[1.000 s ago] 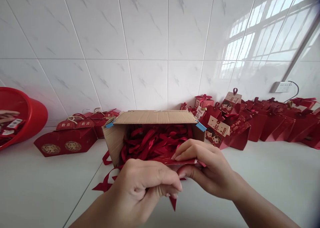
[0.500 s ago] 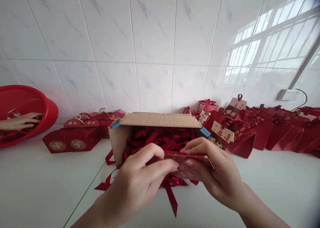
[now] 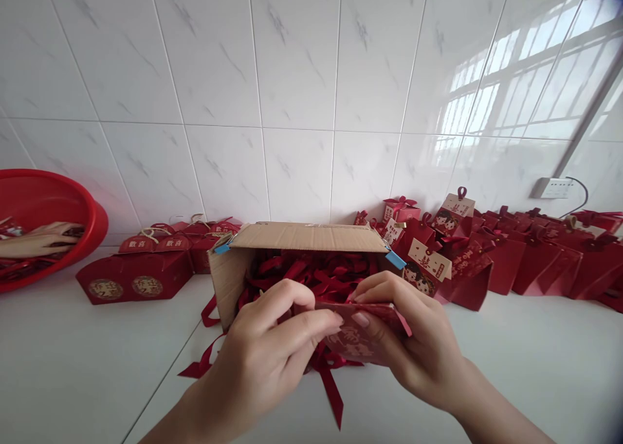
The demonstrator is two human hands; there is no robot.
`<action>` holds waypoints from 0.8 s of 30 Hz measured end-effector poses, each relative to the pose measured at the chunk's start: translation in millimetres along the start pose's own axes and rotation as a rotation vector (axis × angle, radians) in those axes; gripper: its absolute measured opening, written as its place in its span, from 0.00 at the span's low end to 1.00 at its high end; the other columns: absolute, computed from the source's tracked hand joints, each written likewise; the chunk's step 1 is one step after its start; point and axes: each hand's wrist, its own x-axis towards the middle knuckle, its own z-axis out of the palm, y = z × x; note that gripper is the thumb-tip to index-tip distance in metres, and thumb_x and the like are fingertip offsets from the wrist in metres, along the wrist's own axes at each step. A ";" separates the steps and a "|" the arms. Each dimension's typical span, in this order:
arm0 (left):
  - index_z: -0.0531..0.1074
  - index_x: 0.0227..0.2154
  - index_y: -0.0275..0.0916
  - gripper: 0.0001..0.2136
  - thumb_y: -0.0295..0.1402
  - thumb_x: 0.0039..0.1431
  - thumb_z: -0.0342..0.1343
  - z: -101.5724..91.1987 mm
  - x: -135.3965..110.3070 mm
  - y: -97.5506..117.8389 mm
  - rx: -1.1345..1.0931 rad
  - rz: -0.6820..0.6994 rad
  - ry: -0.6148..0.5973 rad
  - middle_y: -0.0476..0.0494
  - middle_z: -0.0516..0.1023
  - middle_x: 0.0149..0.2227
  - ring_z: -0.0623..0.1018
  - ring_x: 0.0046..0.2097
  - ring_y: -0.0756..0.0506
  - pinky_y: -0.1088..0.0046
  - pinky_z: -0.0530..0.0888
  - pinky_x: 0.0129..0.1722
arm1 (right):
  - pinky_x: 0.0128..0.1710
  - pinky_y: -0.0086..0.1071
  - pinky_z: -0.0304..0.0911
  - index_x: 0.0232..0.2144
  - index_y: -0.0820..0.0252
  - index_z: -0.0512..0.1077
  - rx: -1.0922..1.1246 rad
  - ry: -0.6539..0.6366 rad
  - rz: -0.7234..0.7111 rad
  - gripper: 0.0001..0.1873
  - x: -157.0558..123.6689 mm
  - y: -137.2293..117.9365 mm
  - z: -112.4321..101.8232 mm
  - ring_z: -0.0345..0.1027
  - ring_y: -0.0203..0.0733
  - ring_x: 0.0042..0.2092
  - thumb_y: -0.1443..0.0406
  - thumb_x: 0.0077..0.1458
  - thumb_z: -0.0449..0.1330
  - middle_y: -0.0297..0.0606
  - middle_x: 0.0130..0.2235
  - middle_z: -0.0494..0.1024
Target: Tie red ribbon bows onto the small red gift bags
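Both hands hold a dark red paper gift box [image 3: 357,340] with pale printed characters, in front of an open cardboard box. My left hand [image 3: 272,333] pinches its left upper edge between thumb and curled fingers. On the right side, my right hand [image 3: 409,333] grips it, thumb on the printed face and fingers over the top. Behind it the cardboard box [image 3: 306,236] is full of dark red ribbons [image 3: 311,269], and some trail onto the white table. The inside of the held gift box and several of my fingertips are hidden.
At the left another person's hand [image 3: 48,239] rests inside a red plastic basin [image 3: 97,226]. Red gift boxes with rope handles [image 3: 134,278] stand beside it. Several finished-looking red gift boxes [image 3: 506,262] crowd the right, against the tiled wall [image 3: 296,93]. A socket [image 3: 552,187] is on the wall.
The held gift box has tipped so more of its printed face shows. My hands keep nearly the same grip. The view has shifted slightly.
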 end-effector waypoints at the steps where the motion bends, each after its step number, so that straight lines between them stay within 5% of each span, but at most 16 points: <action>1: 0.76 0.37 0.40 0.10 0.20 0.58 0.55 0.3 0.3 0.2 0.003 -0.003 0.001 0.50 0.69 0.30 0.71 0.29 0.54 0.81 0.71 0.29 | 0.30 0.30 0.66 0.36 0.59 0.66 0.002 -0.001 0.009 0.06 0.0 -0.2 0.0 0.69 0.38 0.34 0.73 0.57 0.55 0.38 0.33 0.74; 12: 0.68 0.30 0.37 0.08 0.27 0.52 0.63 4.0 3.9 -3.3 -0.042 -0.020 0.157 0.47 0.73 0.28 0.74 0.32 0.49 0.73 0.74 0.32 | 0.27 0.31 0.67 0.33 0.58 0.66 0.064 -0.002 -0.044 0.06 0.4 -0.4 1.6 0.70 0.39 0.31 0.69 0.55 0.61 0.37 0.30 0.74; 15: 0.70 0.23 0.38 0.08 0.30 0.51 0.64 0.3 7.2 -1.4 -0.118 -0.079 0.077 0.49 0.72 0.22 0.72 0.27 0.50 0.74 0.71 0.27 | 0.25 0.27 0.67 0.30 0.58 0.65 0.121 0.015 -0.011 0.13 0.7 -1.0 0.2 0.72 0.38 0.30 0.64 0.50 0.68 0.34 0.28 0.76; 24: 0.70 0.22 0.38 0.08 0.30 0.51 0.63 -5.4 13.4 4.2 -0.538 -0.544 -0.229 0.55 0.69 0.19 0.65 0.17 0.56 0.83 0.63 0.13 | 0.23 0.26 0.62 0.26 0.60 0.64 0.010 -0.068 -0.133 0.12 1.5 0.7 -1.1 0.69 0.34 0.25 0.68 0.52 0.66 0.35 0.27 0.78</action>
